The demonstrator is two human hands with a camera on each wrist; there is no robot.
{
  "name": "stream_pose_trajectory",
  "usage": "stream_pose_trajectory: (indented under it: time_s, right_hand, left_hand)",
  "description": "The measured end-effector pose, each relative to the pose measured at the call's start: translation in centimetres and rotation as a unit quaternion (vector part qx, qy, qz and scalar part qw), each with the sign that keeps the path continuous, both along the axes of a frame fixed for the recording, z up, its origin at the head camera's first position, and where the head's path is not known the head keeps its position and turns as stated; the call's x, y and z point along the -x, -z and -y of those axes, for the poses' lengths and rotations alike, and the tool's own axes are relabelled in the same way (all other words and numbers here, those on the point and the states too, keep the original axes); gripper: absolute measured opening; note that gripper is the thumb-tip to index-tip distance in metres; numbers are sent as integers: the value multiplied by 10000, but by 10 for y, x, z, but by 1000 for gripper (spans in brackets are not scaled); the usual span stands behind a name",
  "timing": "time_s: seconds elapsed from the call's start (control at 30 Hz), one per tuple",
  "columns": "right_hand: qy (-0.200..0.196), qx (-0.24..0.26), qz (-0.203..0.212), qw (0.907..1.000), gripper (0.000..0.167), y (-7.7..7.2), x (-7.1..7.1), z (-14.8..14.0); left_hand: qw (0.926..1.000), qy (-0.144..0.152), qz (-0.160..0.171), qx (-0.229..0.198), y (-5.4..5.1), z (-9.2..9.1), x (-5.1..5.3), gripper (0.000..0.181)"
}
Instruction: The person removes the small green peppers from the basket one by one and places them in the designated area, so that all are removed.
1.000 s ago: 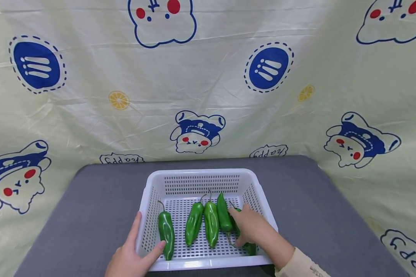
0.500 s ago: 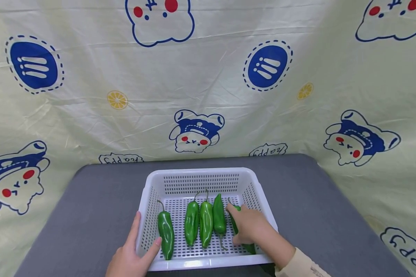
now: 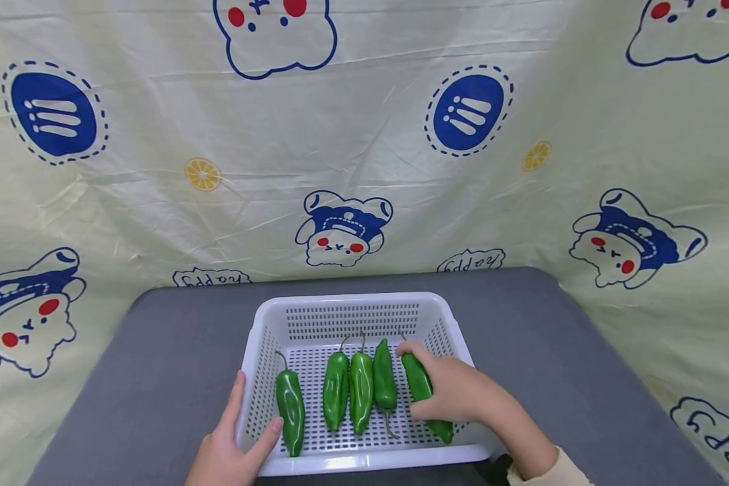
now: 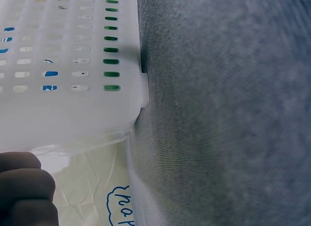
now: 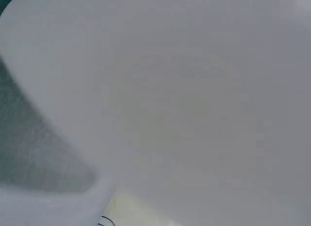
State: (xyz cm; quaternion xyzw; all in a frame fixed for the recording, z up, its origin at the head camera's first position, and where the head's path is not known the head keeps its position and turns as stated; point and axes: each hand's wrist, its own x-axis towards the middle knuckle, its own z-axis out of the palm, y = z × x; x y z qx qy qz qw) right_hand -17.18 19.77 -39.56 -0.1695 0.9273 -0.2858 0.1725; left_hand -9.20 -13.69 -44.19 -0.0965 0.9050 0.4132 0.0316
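Note:
In the head view a white perforated plastic basket (image 3: 346, 463) holds several green chili peppers. My left hand (image 3: 227, 435) grips its front left corner, fingers along the outer wall and thumb over the rim. The leftmost pepper (image 3: 290, 412) lies just beyond that thumb. Three peppers stand side by side in the middle: one (image 3: 336, 391), another (image 3: 361, 395) and a third (image 3: 384, 378) with its stem toward me. At the right, my right hand (image 3: 455, 388) curls its thumb and fingers round the slanted rightmost pepper (image 3: 418, 378). The right wrist view is mostly a pale blur.
The basket stands on a grey cloth-covered table (image 3: 182, 364). A pale printed curtain (image 3: 364, 135) hangs behind it. The left wrist view shows the basket's slotted wall (image 4: 63, 104) and grey cloth (image 4: 228, 109).
The three middle peppers have shifted slightly left and stand closer together. My right hand has moved right and away from me, showing more of the rightmost pepper. My left hand stays nearly still.

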Motion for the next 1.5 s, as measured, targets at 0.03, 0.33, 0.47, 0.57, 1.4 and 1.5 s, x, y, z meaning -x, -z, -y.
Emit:
stream_pose_trajectory:
  time_s: [0.03,0.33,0.47,0.57,1.4,1.5]
  right_hand:
    - [-21,216,-8,9998,85,-1,0,-3]
    - [153,1576,-31,9874,83,-11,0,-32]
    - [264,1713,-6,9849,84,-15,2,-49]
    - [319,1864,29,9819,85,-15,3,-62]
    - [1181,532,-32,9916,91,20,34,-163]
    - [1217,333,60,9920,93,30,37,-170]
  left_hand:
    - [10000,2,11,-39,0,0,0,103]
    - [9977,15,71,-671,0,2,-1,112]
    - [9944,89,194,-1039,-1,3,-1,119]
    - [9931,165,357,-1101,-1,5,0,126]
    - [9836,741,478,-1576,1,12,2,146]
    - [9809,773,513,-1712,2,13,3,145]
